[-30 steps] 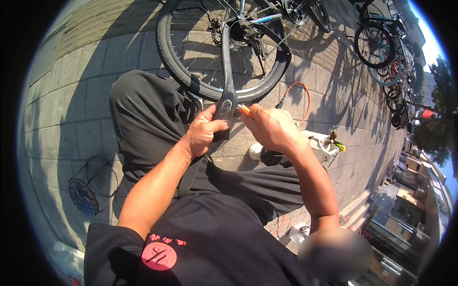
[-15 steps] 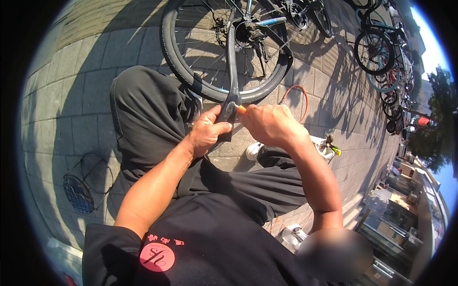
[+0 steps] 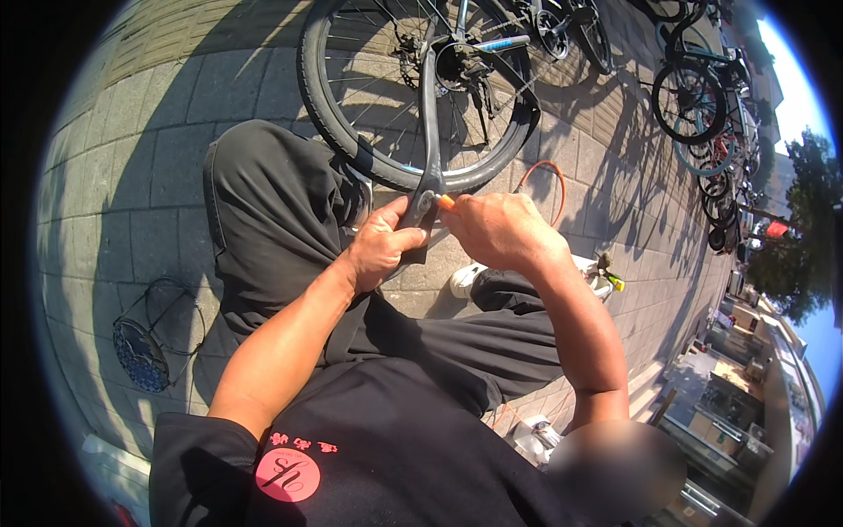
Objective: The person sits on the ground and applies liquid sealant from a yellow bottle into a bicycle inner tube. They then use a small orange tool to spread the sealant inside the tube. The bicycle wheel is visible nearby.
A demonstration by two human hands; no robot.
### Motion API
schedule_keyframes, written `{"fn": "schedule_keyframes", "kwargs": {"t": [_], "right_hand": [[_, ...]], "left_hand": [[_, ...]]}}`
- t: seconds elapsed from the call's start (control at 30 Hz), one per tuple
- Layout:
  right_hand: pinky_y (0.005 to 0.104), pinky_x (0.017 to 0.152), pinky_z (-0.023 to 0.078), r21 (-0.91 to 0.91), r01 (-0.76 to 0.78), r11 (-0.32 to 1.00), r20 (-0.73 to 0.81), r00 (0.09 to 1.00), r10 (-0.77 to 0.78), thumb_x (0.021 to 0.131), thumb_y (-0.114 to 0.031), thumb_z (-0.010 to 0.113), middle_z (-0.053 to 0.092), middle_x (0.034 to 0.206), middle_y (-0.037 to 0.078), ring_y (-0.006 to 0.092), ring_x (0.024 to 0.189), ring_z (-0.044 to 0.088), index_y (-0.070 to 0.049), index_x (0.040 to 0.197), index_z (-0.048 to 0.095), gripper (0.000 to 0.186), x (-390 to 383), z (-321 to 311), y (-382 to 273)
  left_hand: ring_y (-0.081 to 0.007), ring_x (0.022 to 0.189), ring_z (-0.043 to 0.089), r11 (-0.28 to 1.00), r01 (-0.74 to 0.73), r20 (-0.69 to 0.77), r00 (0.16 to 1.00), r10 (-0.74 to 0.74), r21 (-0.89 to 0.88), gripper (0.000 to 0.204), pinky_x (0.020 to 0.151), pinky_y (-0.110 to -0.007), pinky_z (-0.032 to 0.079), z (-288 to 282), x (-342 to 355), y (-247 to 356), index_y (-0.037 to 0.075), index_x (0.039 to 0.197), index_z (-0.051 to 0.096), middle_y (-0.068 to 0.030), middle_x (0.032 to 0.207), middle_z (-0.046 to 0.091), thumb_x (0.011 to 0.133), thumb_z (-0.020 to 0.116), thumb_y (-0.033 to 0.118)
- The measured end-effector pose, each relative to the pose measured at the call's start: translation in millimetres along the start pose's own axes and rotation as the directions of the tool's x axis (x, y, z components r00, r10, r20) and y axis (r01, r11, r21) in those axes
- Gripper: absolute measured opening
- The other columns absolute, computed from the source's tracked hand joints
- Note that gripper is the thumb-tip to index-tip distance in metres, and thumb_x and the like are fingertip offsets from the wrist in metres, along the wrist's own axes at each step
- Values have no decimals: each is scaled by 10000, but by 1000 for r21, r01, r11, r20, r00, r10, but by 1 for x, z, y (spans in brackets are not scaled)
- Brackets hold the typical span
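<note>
A black bicycle inner tube (image 3: 428, 140) hangs down from the hub area of a bicycle wheel (image 3: 321, 114) and crosses in front of its tyre. My left hand (image 3: 379, 246) is closed on the tube's lower stretch, its thumb pressing along it. On the flattened tube, just above that thumb, is a greyish-white scuffed spot (image 3: 428, 199). My right hand (image 3: 507, 230) is closed round a small orange-handled tool (image 3: 447, 203). The tool's end points left and meets or nearly meets the spot. Its working tip and the rest of its handle are hidden by my fingers.
An orange hose (image 3: 563, 189) curves over the paving right of my hands. A small round bag (image 3: 140, 358) with a strap lies at left. Several parked bicycles (image 3: 692, 101) line the upper right. My dark-trousered legs (image 3: 272, 211) flank the working spot.
Both hands keep almost the same place and hold. The tool's orange end looks slightly shifted at the scuffed spot, and the view has tilted a little.
</note>
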State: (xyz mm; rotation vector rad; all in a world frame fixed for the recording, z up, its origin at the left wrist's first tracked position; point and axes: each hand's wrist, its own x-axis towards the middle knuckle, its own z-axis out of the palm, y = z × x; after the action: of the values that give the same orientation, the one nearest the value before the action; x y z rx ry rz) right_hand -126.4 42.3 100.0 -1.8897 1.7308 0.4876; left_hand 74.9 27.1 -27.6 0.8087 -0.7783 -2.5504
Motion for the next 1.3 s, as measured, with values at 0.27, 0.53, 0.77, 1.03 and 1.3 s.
{"fn": "schedule_keyframes", "kwargs": {"t": [0.27, 0.53, 0.77, 1.03, 1.3], "right_hand": [[575, 698, 583, -3, -31, 1000, 64, 997, 31, 1142, -350, 544, 750, 810, 257, 468, 790, 769, 8, 946, 747, 456, 1, -4, -2], [593, 767, 584, 45, -59, 997, 81, 995, 56, 1135, -353, 554, 760, 855, 276, 478, 854, 773, 9, 971, 763, 449, 2, -6, -2], [584, 754, 587, 31, -52, 998, 83, 995, 50, 1134, -343, 554, 755, 839, 276, 471, 847, 774, 4, 958, 761, 441, 3, -3, -1], [587, 717, 586, 37, -32, 999, 68, 997, 29, 1135, -343, 552, 756, 815, 245, 476, 807, 765, -6, 954, 754, 432, 2, -2, 1], [582, 700, 582, 9, -26, 1000, 162, 986, 24, 1132, -349, 565, 749, 810, 242, 477, 787, 757, -13, 1011, 750, 402, -5, -13, -7]], "left_hand": [[-62, 1017, 579, 1000, -10, 11, 1000, 10, -3, 451, 948, -250, 474, -1, 0, 0, 78, 1429, 683, 58, 1164, 659, 986, 645, 6], [-61, 1010, 579, 1000, -5, 14, 1000, 5, -2, 454, 944, -250, 476, 1, 0, 2, 79, 1430, 683, 60, 1154, 657, 985, 649, 1], [-57, 985, 580, 1000, 11, 15, 1000, -10, -18, 445, 916, -246, 479, -1, 0, 1, 82, 1417, 684, 63, 1136, 658, 981, 655, -1], [-62, 997, 583, 1000, -13, 5, 1000, 13, -28, 442, 937, -254, 481, 1, 0, -1, 79, 1414, 688, 61, 1143, 660, 981, 653, -3], [-82, 1034, 625, 995, 7, 29, 1000, -4, -100, 416, 976, -272, 499, 2, -1, 3, 68, 1389, 700, 32, 1167, 699, 981, 663, -5]]}}
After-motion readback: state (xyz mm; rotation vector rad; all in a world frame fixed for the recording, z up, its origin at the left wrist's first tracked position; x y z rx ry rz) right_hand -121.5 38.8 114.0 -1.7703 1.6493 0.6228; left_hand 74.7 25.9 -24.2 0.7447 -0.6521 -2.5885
